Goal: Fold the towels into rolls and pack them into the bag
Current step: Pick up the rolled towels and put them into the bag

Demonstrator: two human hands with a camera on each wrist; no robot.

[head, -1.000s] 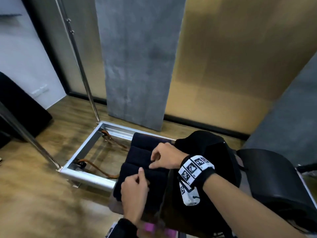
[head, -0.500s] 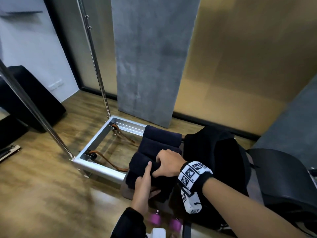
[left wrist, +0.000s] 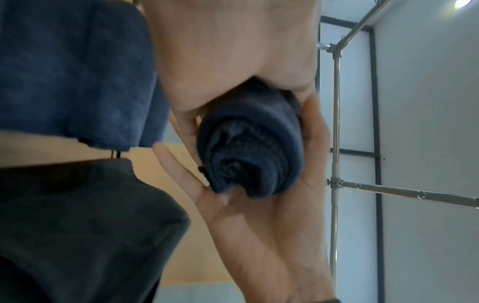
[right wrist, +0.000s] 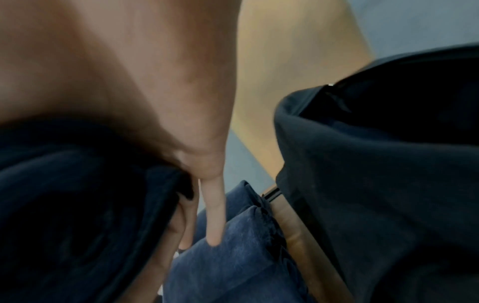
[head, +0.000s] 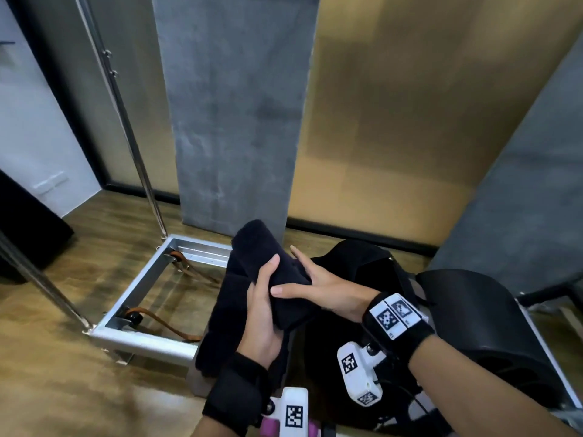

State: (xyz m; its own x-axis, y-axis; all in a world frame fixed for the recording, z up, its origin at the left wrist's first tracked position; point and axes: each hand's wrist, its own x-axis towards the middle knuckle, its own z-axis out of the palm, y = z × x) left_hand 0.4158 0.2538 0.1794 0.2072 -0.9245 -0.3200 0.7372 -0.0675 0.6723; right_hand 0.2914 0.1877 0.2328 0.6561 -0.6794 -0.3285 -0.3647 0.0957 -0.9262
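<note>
Wood-look floor (head: 63, 310), grey panel (head: 233, 121) against tan wall. Beside metal frame (head: 138, 339): rolled navy towel (head: 271, 272) lifted, left hand (head: 262, 313) cupping it, right hand (head: 318, 288) flat-fingered against it; black bag (head: 362, 272) just right.

The rolled towel (head: 268, 266) is dark navy terry cloth, nubby and matt, the bag (head: 362, 279) a smooth matt black fabric, the frame (head: 138, 339) brushed silvery metal, and the floor (head: 63, 389) brown wood grain with a dull sheen.
</note>
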